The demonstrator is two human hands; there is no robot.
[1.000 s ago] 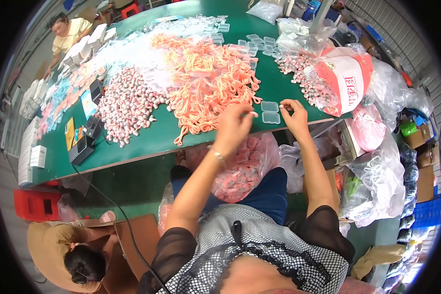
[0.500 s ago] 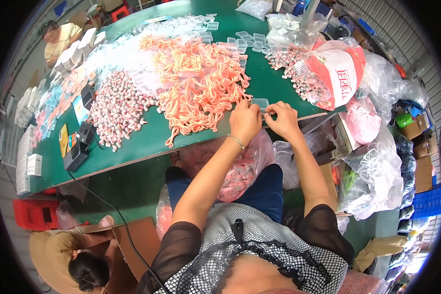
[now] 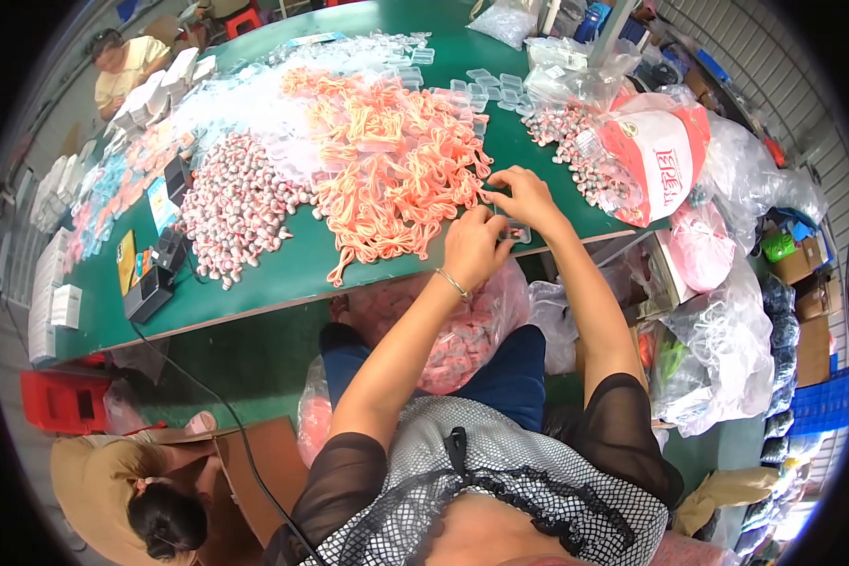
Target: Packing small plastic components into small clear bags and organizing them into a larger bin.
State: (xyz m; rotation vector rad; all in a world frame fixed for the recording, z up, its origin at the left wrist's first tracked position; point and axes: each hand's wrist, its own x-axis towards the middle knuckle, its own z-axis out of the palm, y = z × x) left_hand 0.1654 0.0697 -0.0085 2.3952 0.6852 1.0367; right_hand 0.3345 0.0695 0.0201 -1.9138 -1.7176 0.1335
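Since the earlier frame both your hands have slid a bit toward your right along the near edge of the green table (image 3: 283,274), and they stay pressed close together.

Your left hand (image 3: 474,247) sits curled at the table edge with its fingers pinched down on a small clear plastic box (image 3: 517,229). Your right hand (image 3: 528,195) is just behind it, fingers bent down toward the same box; it's touching or nearly touching, and you can't tell from here whether it actually grips anything. There's a thin metal bangle (image 3: 453,283) on your left wrist.

Just left of your hands is the big tangled heap of orange-and-white cords (image 3: 391,165), touching distance from your left hand. Further left is a pile of small pink-and-white wrapped pieces (image 3: 236,203). To your right, a red-and-white plastic bag (image 3: 656,160) spills more of those pieces onto the table. Empty clear boxes (image 3: 500,87) lie scattered at the far side.

A pink-filled clear bag (image 3: 462,330) sits on your lap under the table edge.
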